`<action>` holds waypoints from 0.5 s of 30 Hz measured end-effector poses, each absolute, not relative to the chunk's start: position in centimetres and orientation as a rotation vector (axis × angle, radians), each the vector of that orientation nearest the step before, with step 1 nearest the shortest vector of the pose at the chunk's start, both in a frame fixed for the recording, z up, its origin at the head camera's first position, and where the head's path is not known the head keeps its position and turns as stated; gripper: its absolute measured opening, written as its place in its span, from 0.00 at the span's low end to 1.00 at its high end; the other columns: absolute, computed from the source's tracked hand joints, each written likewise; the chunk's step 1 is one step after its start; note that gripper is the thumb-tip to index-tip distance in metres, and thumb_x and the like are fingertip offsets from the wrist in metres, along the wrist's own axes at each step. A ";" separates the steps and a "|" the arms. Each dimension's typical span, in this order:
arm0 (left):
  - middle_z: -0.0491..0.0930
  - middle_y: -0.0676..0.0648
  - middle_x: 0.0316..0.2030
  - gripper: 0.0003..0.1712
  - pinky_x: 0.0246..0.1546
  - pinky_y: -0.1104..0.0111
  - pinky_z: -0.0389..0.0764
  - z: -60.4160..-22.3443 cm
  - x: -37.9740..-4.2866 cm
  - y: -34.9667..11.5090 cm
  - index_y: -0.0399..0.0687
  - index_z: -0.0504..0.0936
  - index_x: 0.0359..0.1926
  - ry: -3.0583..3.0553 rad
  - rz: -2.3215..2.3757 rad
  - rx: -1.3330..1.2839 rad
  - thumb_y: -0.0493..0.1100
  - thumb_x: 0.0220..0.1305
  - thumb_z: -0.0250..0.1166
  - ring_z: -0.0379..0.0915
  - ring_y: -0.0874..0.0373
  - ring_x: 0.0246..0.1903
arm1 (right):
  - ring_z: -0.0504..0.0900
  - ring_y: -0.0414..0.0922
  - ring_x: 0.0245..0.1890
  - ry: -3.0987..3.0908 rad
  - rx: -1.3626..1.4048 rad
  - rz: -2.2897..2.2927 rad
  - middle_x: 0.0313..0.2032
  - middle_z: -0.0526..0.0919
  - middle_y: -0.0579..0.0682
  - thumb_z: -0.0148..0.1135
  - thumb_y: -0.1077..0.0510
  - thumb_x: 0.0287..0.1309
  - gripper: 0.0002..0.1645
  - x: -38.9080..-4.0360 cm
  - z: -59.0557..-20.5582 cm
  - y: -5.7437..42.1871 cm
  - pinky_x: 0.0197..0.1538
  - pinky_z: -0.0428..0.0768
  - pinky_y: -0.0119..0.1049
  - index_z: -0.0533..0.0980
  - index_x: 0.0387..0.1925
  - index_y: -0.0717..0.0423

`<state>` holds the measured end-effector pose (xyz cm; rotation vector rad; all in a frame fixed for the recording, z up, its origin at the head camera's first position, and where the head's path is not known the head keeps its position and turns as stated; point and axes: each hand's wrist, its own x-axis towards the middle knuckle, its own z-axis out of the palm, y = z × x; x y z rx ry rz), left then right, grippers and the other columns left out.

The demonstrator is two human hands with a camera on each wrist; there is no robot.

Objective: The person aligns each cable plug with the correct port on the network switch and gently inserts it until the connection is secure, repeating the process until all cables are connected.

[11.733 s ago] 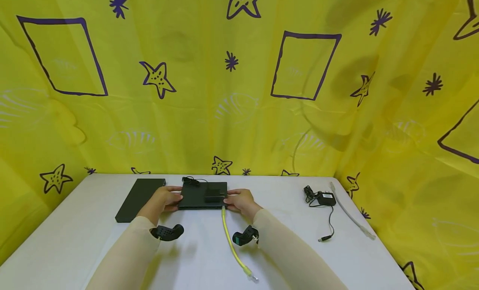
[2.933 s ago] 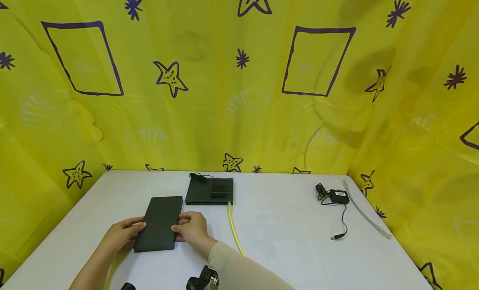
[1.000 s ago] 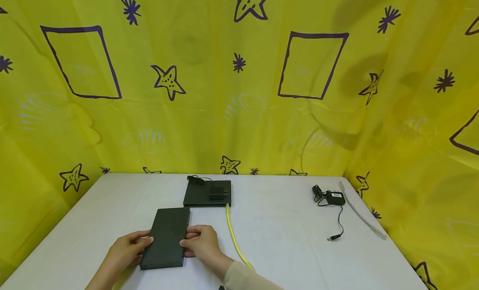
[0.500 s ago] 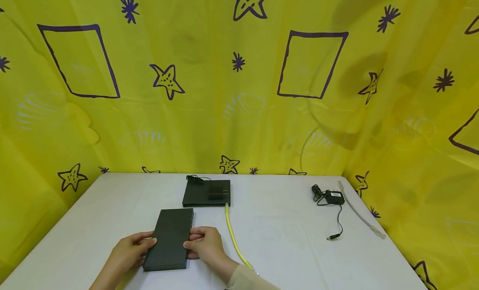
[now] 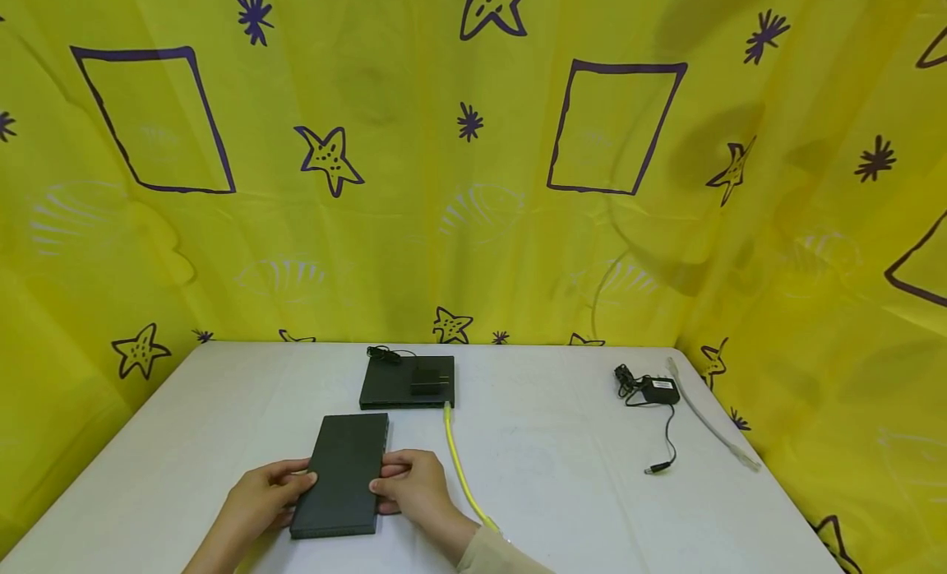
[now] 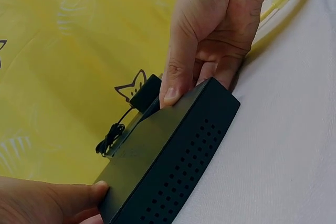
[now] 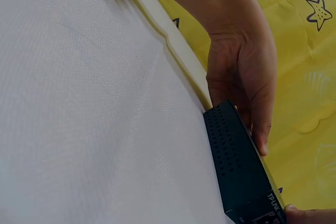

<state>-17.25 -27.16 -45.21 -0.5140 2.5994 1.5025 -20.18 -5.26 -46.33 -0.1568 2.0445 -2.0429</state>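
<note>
A flat black network switch is between both hands at the front of the table. My left hand grips its left edge, thumb on top and fingers at the side. At the right edge, my right hand pinches it the same way. The left wrist view shows the vented side of the network switch, and in the right wrist view its casing bears TP-LINK lettering. Just behind sits a second black box, with a power adapter on top and a yellow network cable at its front edge.
Toward the right of the white table lie another black power adapter with its cord and a grey network cable along the edge. A yellow patterned curtain closes off the back and sides.
Earlier both hands held the second box at the back while the network switch lay at left. Since then they have gripped the switch and brought it nearer, then slightly rightward over the last second.
</note>
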 end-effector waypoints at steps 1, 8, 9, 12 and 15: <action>0.84 0.45 0.37 0.34 0.31 0.65 0.86 -45.2 -17.3 -27.1 0.32 0.75 0.61 2.600 1.502 -0.510 0.50 0.61 0.70 0.80 0.58 0.31 | 0.84 0.39 0.26 2.050 -0.156 -2.039 0.33 0.81 0.52 0.71 0.76 0.44 0.21 -20.2 -46.3 -5.2 0.27 0.86 0.38 0.80 0.44 0.70; 0.84 0.46 0.36 0.34 0.30 0.66 0.85 -45.4 -17.4 -26.9 0.33 0.77 0.60 2.619 1.487 -0.514 0.51 0.59 0.71 0.79 0.59 0.30 | 0.84 0.40 0.26 2.058 -0.145 -2.040 0.32 0.81 0.52 0.71 0.77 0.43 0.21 -20.3 -46.3 -4.8 0.26 0.86 0.38 0.80 0.44 0.70; 0.84 0.47 0.36 0.35 0.29 0.66 0.85 -45.4 -17.4 -26.8 0.33 0.77 0.60 2.619 1.489 -0.511 0.51 0.58 0.71 0.79 0.59 0.30 | 0.84 0.40 0.26 2.057 -0.143 -2.043 0.32 0.81 0.51 0.71 0.77 0.43 0.21 -20.3 -46.4 -4.8 0.26 0.86 0.38 0.80 0.44 0.70; 0.84 0.47 0.36 0.34 0.29 0.66 0.85 -45.4 -17.4 -26.6 0.33 0.77 0.59 2.619 1.493 -0.521 0.51 0.58 0.72 0.79 0.59 0.30 | 0.84 0.39 0.25 2.059 -0.139 -2.045 0.32 0.81 0.51 0.71 0.77 0.43 0.22 -20.3 -46.3 -4.7 0.26 0.86 0.38 0.80 0.44 0.71; 0.85 0.46 0.36 0.34 0.30 0.65 0.86 -45.4 -17.4 -26.4 0.32 0.77 0.59 2.603 1.517 -0.520 0.50 0.58 0.72 0.80 0.58 0.30 | 0.84 0.39 0.25 2.072 -0.127 -2.034 0.32 0.81 0.51 0.71 0.77 0.42 0.22 -20.3 -46.2 -4.5 0.26 0.86 0.38 0.80 0.44 0.70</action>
